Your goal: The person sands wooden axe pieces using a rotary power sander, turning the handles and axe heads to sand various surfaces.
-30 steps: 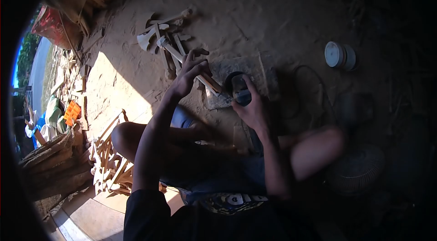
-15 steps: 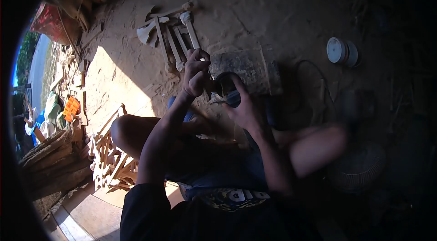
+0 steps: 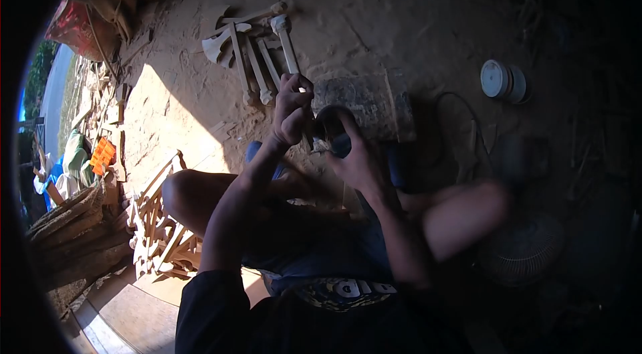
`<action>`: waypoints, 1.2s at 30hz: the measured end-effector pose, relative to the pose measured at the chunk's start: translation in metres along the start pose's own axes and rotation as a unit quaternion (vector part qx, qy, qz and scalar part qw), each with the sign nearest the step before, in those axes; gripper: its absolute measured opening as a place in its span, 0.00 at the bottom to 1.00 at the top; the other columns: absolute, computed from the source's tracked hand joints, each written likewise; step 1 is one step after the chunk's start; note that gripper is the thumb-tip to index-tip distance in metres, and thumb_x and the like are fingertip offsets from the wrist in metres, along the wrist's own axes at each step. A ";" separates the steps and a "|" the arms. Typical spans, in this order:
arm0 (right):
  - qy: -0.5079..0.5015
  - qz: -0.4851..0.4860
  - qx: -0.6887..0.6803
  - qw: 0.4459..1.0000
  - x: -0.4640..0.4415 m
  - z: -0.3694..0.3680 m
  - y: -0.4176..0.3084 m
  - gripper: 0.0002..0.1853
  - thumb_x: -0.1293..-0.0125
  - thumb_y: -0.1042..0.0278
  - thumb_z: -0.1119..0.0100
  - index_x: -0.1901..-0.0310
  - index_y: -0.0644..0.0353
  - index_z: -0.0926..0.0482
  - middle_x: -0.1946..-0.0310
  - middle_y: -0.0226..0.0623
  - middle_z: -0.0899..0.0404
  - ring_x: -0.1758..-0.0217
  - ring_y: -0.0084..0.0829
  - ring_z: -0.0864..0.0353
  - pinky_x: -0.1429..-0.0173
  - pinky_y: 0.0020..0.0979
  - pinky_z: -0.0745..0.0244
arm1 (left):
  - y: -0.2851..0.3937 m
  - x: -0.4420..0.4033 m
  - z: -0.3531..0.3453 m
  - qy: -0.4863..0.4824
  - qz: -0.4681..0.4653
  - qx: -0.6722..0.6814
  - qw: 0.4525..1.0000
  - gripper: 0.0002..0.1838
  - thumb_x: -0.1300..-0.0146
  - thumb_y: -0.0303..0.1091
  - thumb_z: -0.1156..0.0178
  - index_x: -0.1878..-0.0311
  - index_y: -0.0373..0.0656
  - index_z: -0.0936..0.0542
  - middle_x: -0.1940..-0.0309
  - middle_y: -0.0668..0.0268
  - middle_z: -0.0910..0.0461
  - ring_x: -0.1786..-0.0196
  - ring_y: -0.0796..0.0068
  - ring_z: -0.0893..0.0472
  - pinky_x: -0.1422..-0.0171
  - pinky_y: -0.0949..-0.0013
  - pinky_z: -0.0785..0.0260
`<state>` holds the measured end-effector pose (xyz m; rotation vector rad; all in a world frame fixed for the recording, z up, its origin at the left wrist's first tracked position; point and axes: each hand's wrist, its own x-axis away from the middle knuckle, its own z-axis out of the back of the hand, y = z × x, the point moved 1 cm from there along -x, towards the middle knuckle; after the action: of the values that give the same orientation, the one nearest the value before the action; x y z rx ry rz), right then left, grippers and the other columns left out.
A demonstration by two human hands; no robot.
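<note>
My left hand (image 3: 292,113) is closed in a fist round the lower end of a pale carved wooden stick (image 3: 287,46), whose knobbed end points away from me. Close beside it, my right hand (image 3: 359,161) curls its thumb and fingers round a dark, rounded tool (image 3: 340,144); shadow hides its exact kind. Both hands are in front of a weathered log (image 3: 361,106) lying on the dirt. Beyond the left hand, several more carved wooden sticks (image 3: 255,69) lie on the ground, one with a broad blade-like end (image 3: 215,48).
A dark cord (image 3: 473,113) curves over the ground right of the log. Farther right lies a white round container (image 3: 495,79). A wire fan guard (image 3: 531,253) shows faintly in shadow. Cut wood pieces (image 3: 160,237) are heaped by my left knee, near an orange object (image 3: 103,156).
My left hand and the wooden stick have shifted slightly to the right. My right hand keeps its grip on the dark tool, in nearly the same place.
</note>
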<state>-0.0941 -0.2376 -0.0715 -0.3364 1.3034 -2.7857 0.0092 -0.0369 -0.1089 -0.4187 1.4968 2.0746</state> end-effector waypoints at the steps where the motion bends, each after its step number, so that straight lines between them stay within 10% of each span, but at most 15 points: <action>1: -0.004 -0.001 -0.008 1.000 -0.003 -0.001 -0.001 0.47 0.38 0.61 0.23 0.18 0.40 0.37 0.42 0.56 0.13 0.45 0.61 0.11 0.43 0.56 0.14 | 0.001 0.001 0.000 -0.003 0.003 0.001 1.000 0.20 0.50 0.52 0.45 0.77 0.42 0.27 0.63 0.60 0.27 0.55 0.59 0.33 0.41 0.59 0.42; 19: 0.007 0.016 0.004 1.000 0.009 0.013 -0.005 0.43 0.39 0.64 0.22 0.22 0.43 0.32 0.45 0.56 0.12 0.42 0.61 0.11 0.40 0.54 0.15 | -0.004 -0.006 -0.003 0.000 0.011 0.006 1.000 0.19 0.52 0.50 0.43 0.79 0.41 0.28 0.62 0.60 0.26 0.54 0.58 0.33 0.41 0.59 0.43; 25: 0.012 -0.087 -0.050 0.995 0.023 0.020 0.020 0.49 0.39 0.67 0.22 0.17 0.47 0.35 0.35 0.60 0.17 0.31 0.55 0.15 0.28 0.46 0.20 | 0.019 -0.031 0.015 -0.234 -0.013 -0.124 0.964 0.21 0.46 0.42 0.38 0.50 0.42 0.16 0.36 0.50 0.29 0.35 0.47 0.27 0.28 0.53 0.36; 27: 0.043 -0.080 -0.090 0.992 0.022 0.023 0.032 0.48 0.39 0.68 0.22 0.17 0.48 0.35 0.33 0.60 0.17 0.29 0.51 0.15 0.27 0.44 0.21 | 0.058 -0.036 0.019 -0.201 0.210 -0.062 0.955 0.21 0.43 0.36 0.35 0.46 0.40 0.16 0.36 0.52 0.27 0.36 0.49 0.22 0.30 0.57 0.29; 30: 0.089 -0.017 -0.125 0.988 0.017 0.024 0.041 0.48 0.39 0.68 0.22 0.17 0.52 0.35 0.31 0.59 0.18 0.27 0.47 0.17 0.25 0.42 0.23 | 0.045 -0.039 0.032 -0.263 0.226 -0.077 0.935 0.24 0.38 0.21 0.36 0.37 0.40 0.16 0.40 0.56 0.19 0.43 0.57 0.12 0.41 0.62 0.19; 36: 0.039 -0.017 -0.096 0.994 0.003 0.034 0.022 0.49 0.39 0.66 0.23 0.16 0.52 0.36 0.30 0.58 0.20 0.24 0.55 0.21 0.23 0.46 0.24 | 0.051 -0.061 0.031 -0.347 0.026 -0.202 0.915 0.15 0.35 0.21 0.37 0.46 0.37 0.14 0.51 0.56 0.11 0.53 0.56 0.10 0.47 0.59 0.17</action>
<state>-0.0912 -0.2774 -0.0668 -0.2625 1.6031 -2.7312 0.0302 -0.0352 -0.0257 0.2161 0.6683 2.2328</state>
